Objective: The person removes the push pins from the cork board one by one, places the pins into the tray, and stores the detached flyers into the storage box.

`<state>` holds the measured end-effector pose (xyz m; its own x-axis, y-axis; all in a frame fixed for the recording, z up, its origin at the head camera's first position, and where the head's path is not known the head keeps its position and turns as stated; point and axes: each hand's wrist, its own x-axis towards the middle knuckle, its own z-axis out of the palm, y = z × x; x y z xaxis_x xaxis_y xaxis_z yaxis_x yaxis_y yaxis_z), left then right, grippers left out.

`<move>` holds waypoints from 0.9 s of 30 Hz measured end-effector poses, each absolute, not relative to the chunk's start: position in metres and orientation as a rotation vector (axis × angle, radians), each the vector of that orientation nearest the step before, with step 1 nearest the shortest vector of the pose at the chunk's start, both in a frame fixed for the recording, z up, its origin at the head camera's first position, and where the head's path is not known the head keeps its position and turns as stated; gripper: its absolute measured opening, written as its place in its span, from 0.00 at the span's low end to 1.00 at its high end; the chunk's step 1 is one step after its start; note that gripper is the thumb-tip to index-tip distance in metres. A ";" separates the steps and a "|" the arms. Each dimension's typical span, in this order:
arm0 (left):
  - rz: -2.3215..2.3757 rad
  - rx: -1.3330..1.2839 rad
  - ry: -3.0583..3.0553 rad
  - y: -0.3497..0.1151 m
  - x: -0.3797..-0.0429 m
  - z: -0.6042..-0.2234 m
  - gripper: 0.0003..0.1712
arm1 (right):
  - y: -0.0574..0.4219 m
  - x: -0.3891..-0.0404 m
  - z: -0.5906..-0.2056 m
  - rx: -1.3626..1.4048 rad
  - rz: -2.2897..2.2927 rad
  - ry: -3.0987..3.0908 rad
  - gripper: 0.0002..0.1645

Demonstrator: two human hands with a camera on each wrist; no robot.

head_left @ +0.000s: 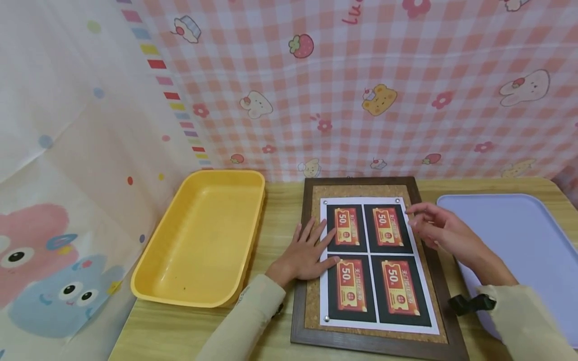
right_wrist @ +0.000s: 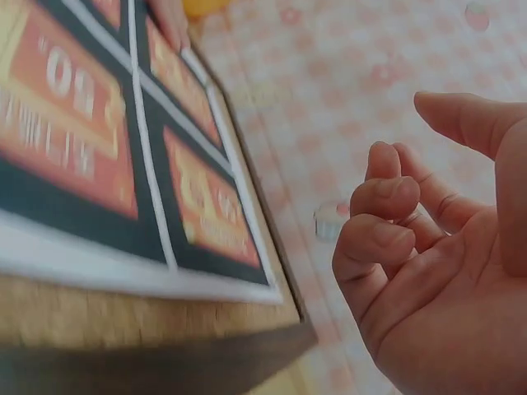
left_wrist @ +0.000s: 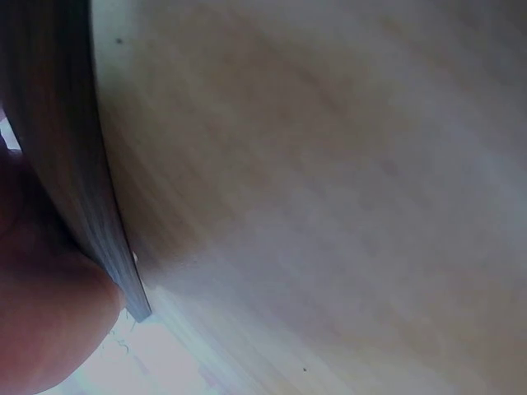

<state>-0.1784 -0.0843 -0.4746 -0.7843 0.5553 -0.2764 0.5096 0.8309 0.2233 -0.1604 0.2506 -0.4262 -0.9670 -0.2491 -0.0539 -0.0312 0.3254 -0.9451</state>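
Note:
A framed cork board [head_left: 311,323] lies on the table with a white printed sheet [head_left: 379,327] on it. The sheet shows several red "50" coupons on black panels. Round silver pins sit at three of its corners: top left [head_left: 324,202], top right [head_left: 397,200] and bottom left [head_left: 327,319]. My left hand [head_left: 306,254] rests with spread fingers across the board's left side, fingertips on the sheet's edge. Over the board's right edge, my right hand [head_left: 447,235] is raised, fingers loosely bent. The right wrist view shows the thumb apart from the fingers [right_wrist: 383,202] and nothing held.
A yellow tray [head_left: 203,240] stands left of the board. On the right lies a pale purple tray [head_left: 519,240], partly under my right forearm. A pink checked cloth [head_left: 334,75] hangs behind the wooden table [head_left: 171,331], and a white printed cloth [head_left: 81,150] hangs at left.

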 end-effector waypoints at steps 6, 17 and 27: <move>0.174 0.808 2.678 -0.085 -0.179 -0.473 0.42 | 0.234 -0.153 -0.420 -0.410 -1.783 2.290 0.11; 0.173 0.819 2.671 -0.083 -0.178 -0.471 0.41 | 0.193 -0.135 -0.426 -0.551 -1.664 2.143 0.18; 0.153 0.802 2.683 -0.083 -0.178 -0.472 0.41 | 0.165 -0.123 -0.433 -0.594 -1.599 2.015 0.18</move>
<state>-0.1780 -0.0827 -0.4717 -0.7846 0.5500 -0.2862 0.5138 0.8352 0.1964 -0.1232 0.1649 -0.4334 -0.7819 -0.6133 -0.1115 -0.0310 0.2169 -0.9757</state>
